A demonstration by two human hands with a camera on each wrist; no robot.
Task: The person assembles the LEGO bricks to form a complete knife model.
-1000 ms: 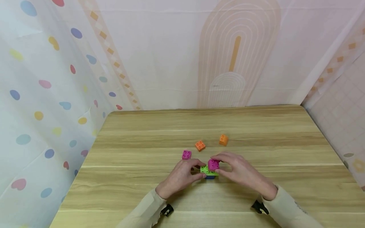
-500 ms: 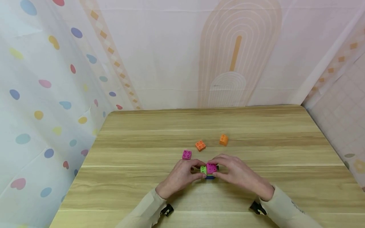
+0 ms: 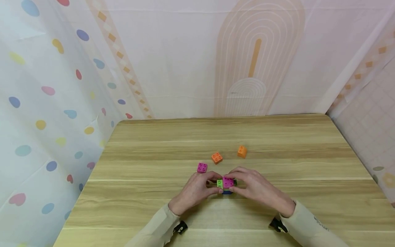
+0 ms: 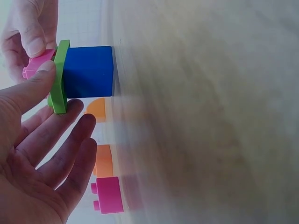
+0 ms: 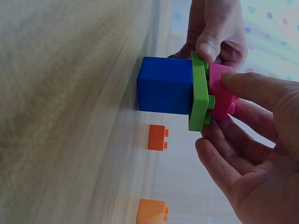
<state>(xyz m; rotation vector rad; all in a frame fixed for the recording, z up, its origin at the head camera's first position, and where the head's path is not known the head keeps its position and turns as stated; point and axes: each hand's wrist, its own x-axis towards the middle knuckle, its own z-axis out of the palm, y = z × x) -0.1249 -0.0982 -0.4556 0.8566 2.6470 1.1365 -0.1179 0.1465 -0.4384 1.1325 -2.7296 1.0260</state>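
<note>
A blue toy block (image 5: 166, 86) stands on the table with a flat green building plate (image 5: 199, 100) lying across its top. My left hand (image 3: 195, 188) pinches the left end of that plate between thumb and fingers. On the plate's studs sits a square pink brick (image 3: 228, 182), and my right hand (image 3: 254, 185) grips it from the right with thumb and fingertips. The plate sticks out past the blue block on both sides. In the left wrist view, part of the pink brick is hidden behind the left thumb.
A second pink brick (image 3: 202, 167) lies just beyond the left hand. Farther back are a square orange brick (image 3: 217, 157) and a curved orange brick (image 3: 242, 151). The wooden table (image 3: 148, 164) ends at a patterned cloth (image 3: 185, 68) behind.
The right hand has moved slightly left and down, bringing the pink brick from above the plate onto it. The left hand has stayed in place on the green plate.
</note>
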